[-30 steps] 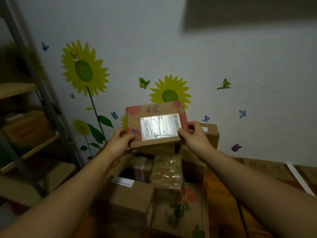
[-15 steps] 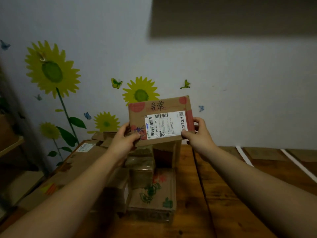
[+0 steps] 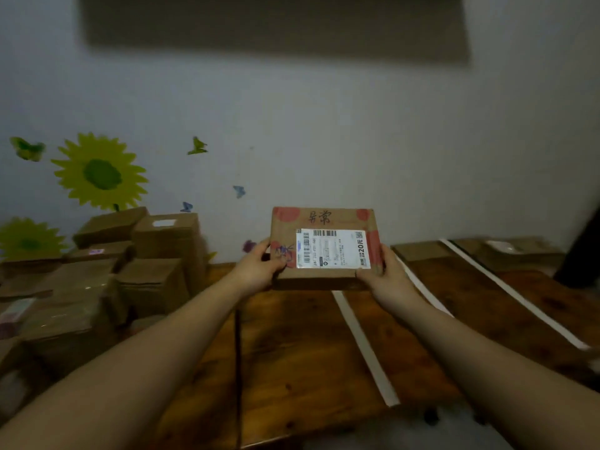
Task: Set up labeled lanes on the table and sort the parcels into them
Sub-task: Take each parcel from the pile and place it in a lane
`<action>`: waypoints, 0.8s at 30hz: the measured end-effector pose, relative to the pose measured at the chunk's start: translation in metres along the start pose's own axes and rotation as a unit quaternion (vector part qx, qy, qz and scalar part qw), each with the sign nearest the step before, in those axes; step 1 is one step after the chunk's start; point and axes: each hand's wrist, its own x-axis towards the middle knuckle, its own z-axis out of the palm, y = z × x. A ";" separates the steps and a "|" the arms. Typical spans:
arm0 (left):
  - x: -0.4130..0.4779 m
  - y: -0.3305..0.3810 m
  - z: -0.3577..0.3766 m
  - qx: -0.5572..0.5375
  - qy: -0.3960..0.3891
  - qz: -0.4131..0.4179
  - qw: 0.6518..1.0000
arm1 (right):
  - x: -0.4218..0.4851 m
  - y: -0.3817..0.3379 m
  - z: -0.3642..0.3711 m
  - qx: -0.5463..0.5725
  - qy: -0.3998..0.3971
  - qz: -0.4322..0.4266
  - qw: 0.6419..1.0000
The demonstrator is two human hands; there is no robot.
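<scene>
Parcel (image 3: 324, 251) label-up, long axis crosswise, between both hands

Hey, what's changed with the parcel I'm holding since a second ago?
The parcel was carried rightward, away from above the stacked parcels, and now hangs over the table near the white lane strips. The left hand and right hand still grip its sides; the label still faces you.

Left forearm (image 3: 146, 345) and right forearm (image 3: 470, 345) are showing bare through to left hand (image 3: 259, 267) and right hand (image 3: 389, 275), both uncovered.
</scene>
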 end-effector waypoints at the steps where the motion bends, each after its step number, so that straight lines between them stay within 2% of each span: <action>1: 0.005 0.006 0.031 -0.003 -0.020 0.001 1.000 | -0.002 0.012 -0.027 -0.009 0.018 0.008 1.000; 7: 0.032 0.051 0.192 -0.008 -0.142 0.027 0.989 | -0.023 0.063 -0.176 -0.033 0.112 0.055 0.992; 14: 0.071 0.078 0.346 0.000 -0.264 0.037 0.964 | -0.045 0.117 -0.291 -0.042 0.237 0.107 0.965; 24: 0.177 0.082 0.525 0.023 -0.359 0.025 0.933 | 0.026 0.212 -0.413 -0.033 0.264 0.173 0.948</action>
